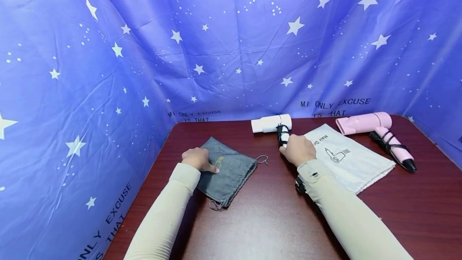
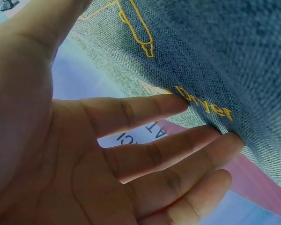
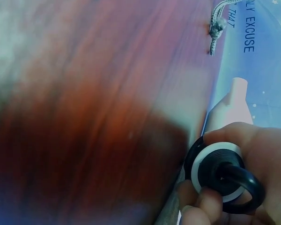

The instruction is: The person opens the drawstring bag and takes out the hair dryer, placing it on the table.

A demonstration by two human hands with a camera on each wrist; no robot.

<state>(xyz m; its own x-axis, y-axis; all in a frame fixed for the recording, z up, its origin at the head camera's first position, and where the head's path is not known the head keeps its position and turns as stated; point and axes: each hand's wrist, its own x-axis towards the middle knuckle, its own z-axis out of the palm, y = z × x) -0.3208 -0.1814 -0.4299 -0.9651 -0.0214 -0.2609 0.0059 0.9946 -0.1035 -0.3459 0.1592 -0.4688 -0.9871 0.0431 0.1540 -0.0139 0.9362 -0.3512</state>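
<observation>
My left hand [image 1: 197, 159] lies on a dark grey drawstring pouch [image 1: 231, 175] at the left of the table. In the left wrist view, the fingers [image 2: 150, 154] stretch out nearly straight, their tips at the yellow-stitched fabric [image 2: 206, 56]. My right hand [image 1: 298, 150] grips the handle of a white hair dryer [image 1: 271, 124] near the table's back edge. Its black cord [image 1: 279, 135] is wound around the handle. In the right wrist view, fingers and thumb curl around the handle's black-and-white end [image 3: 215, 171], with the cord looping out of it.
To the right, beside my right forearm, a white drawstring pouch [image 1: 355, 161] printed with a dryer picture lies flat. Beyond it rests a pink hair dryer [image 1: 364, 123] with its cord wrapped round the handle. A blue star-patterned curtain [image 1: 231, 51] hangs behind the dark red table [image 1: 252, 228].
</observation>
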